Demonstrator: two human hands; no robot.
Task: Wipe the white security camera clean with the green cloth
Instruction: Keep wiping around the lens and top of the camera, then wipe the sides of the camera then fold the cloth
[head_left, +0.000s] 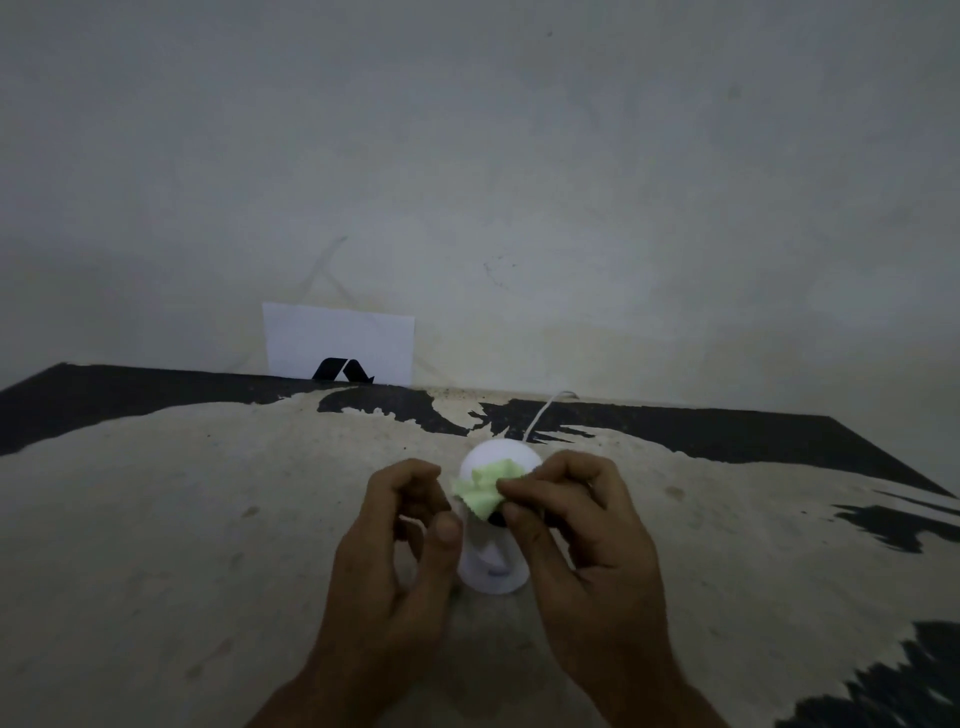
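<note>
A white security camera (493, 569) with a round head and a flared base stands upright on the table (208, 519), between my two hands. A small, crumpled light green cloth (480, 488) lies against the front of the camera's head. My right hand (576, 535) pinches the cloth with thumb and forefinger and presses it onto the head. My left hand (400, 540) is curled around the camera's left side, thumb near the neck; the contact itself is hidden. A dark lens patch shows just under the cloth.
A thin white cable (543, 413) runs from the camera back to the wall. A white card with a black logo (340, 345) leans against the wall at the table's back edge. The tabletop is pale with black painted patches along the back and right.
</note>
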